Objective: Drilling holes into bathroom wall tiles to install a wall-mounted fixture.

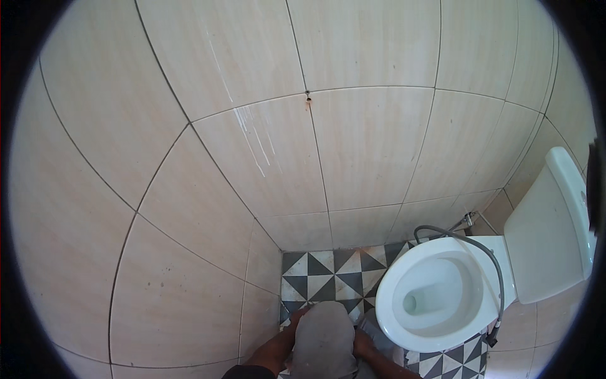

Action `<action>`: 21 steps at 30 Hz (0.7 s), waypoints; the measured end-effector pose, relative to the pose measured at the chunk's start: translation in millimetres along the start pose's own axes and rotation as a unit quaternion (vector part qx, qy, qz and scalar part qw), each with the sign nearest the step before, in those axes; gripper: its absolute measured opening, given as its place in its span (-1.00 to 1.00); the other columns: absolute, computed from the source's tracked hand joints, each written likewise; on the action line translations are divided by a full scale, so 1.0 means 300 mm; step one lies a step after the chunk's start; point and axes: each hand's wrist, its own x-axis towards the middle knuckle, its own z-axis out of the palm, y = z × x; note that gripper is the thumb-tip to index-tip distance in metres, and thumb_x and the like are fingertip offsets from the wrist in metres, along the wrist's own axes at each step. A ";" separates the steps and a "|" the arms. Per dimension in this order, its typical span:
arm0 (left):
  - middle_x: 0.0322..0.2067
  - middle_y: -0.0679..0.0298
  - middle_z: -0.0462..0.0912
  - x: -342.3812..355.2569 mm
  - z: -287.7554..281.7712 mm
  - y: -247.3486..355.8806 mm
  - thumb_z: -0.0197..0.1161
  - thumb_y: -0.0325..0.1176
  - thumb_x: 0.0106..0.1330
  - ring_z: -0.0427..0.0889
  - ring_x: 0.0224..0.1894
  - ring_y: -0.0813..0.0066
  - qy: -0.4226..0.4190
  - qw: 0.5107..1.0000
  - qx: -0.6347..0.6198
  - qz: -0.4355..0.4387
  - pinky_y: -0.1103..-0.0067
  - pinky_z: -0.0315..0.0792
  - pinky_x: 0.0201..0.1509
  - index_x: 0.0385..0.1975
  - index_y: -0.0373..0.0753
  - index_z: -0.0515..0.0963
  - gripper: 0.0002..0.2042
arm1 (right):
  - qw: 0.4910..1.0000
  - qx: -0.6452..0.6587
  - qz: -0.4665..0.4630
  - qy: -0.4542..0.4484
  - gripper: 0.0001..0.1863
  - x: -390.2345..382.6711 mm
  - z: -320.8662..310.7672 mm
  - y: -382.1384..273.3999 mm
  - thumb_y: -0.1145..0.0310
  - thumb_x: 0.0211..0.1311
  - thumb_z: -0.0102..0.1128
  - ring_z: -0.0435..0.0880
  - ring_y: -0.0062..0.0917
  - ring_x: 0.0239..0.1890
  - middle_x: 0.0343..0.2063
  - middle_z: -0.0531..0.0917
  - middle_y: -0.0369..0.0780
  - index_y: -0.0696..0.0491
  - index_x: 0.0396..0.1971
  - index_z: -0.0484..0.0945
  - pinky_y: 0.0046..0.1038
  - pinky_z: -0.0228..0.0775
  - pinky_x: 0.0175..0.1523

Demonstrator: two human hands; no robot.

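Observation:
My left hand is down beside a raised knee in grey trousers, at the lower middle. Against the other side of that knee lies my right hand, its forearm coming in from the lower right. The knee hides the fingers of both hands, so whatever they hold or touch there does not show. A paler grey patch, perhaps cloth, shows between my right hand and the toilet. Nearest on the right stands the white toilet bowl, open, with a little water at its bottom.
A grey hose loops over the back of the bowl and ends in a dark spray head. Behind it rises the white cistern. Beige tiled walls with white drip marks close in around a black-and-white patterned floor.

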 end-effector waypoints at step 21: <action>-0.30 0.08 0.80 0.583 -1.523 1.011 0.48 -0.48 0.27 0.81 -0.32 0.34 0.578 0.730 -0.230 0.282 0.50 0.64 -0.21 -0.18 -0.31 0.75 -0.84 | 0.997 0.048 -0.013 0.063 -0.51 0.009 -0.060 -0.091 -0.03 0.34 0.14 0.73 0.01 0.07 -0.02 0.76 0.03 -0.04 0.10 0.70 0.01 0.56 0.18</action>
